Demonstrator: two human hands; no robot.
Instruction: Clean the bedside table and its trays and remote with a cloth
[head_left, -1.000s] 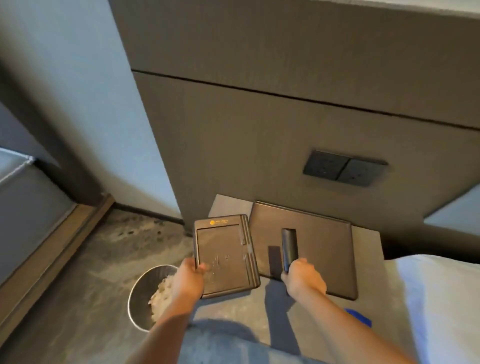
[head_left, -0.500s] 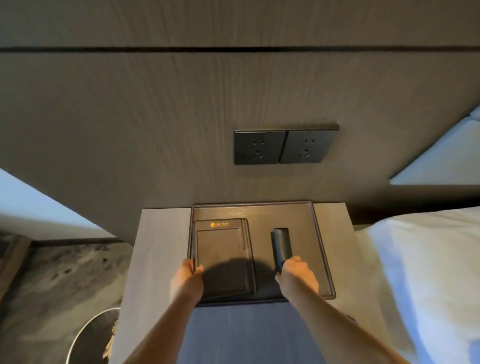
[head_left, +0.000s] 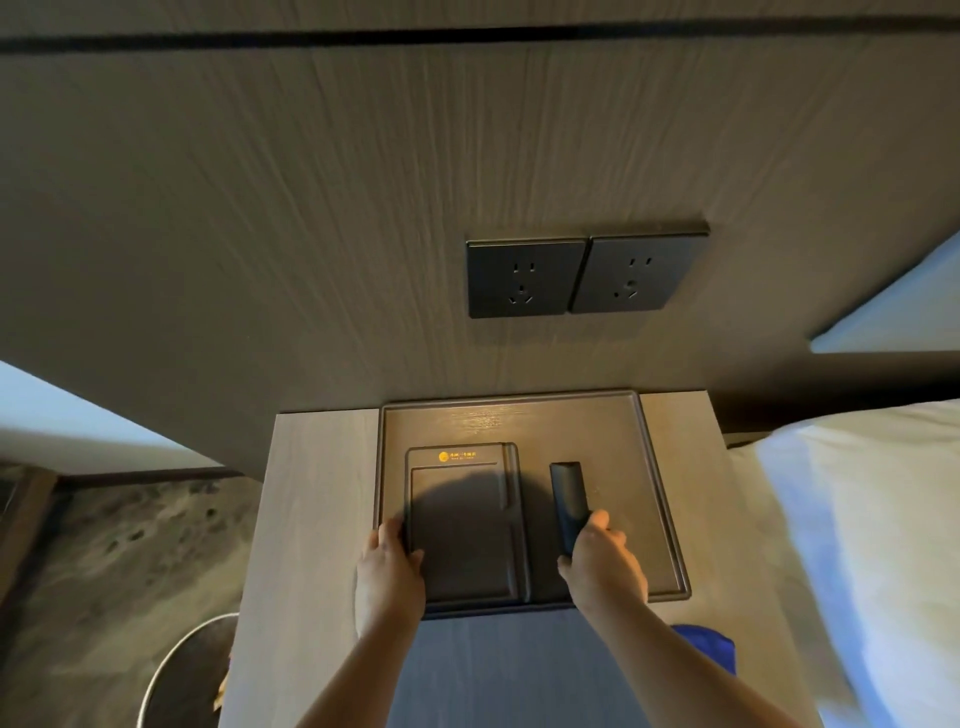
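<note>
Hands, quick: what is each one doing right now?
Left hand: closed on the small tray's left edge.
Right hand: closed on the remote's near end.

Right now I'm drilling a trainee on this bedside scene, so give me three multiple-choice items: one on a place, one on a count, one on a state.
1. Where does the small tray lie?
A. inside the large tray
B. on the pillow
C. on the floor

2. How many wall sockets sit above the bedside table?
A. one
B. two
C. four

3. What does the right hand hold?
A. nothing
B. the blue cloth
C. the remote

Answers:
1 A, its rim sits within the large tray's rim, with the left hand on its left edge.
2 B, two dark plates side by side.
3 C, its grip wraps the remote's near end, and the cloth lies apart by the forearm.
</note>
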